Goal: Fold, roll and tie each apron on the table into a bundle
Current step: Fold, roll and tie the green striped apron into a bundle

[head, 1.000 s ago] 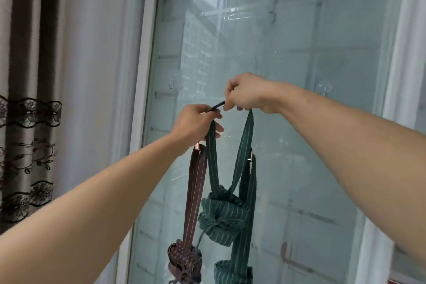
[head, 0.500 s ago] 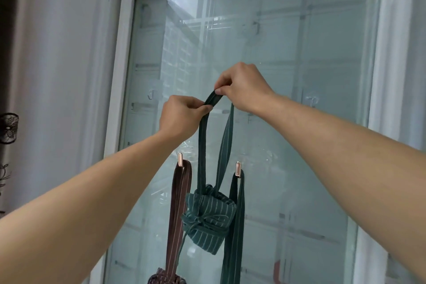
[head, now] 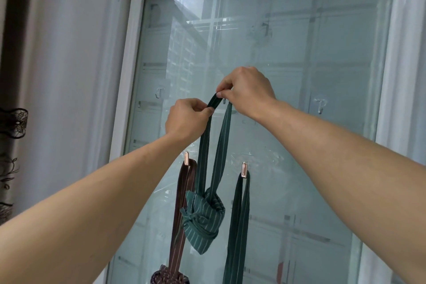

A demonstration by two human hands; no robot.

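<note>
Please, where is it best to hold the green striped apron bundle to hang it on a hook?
Judging by its pose: the top of the green striped neck strap loop, pinched from both sides as the left hand and right hand do; the tied bundle hangs free below.

Brown bundle (head: 170, 277): only its top shows; the rest is cut off by the lower edge.
Dark green strap (head: 238, 226): hangs from the right copper hook (head: 244, 169); its lower end runs out of the frame, so what it carries cannot be told.
Small hook (head: 224, 100): mostly hidden behind the right hand (head: 247, 92) and the strap loop (head: 213, 102); whether the loop rests on it cannot be told.
Both forearms: cut off by the lower and side edges.
Curtain (head: 13, 122): cut by the left edge.
Scene beyond the glass (head: 311, 53): blurred, details unclear.
</note>
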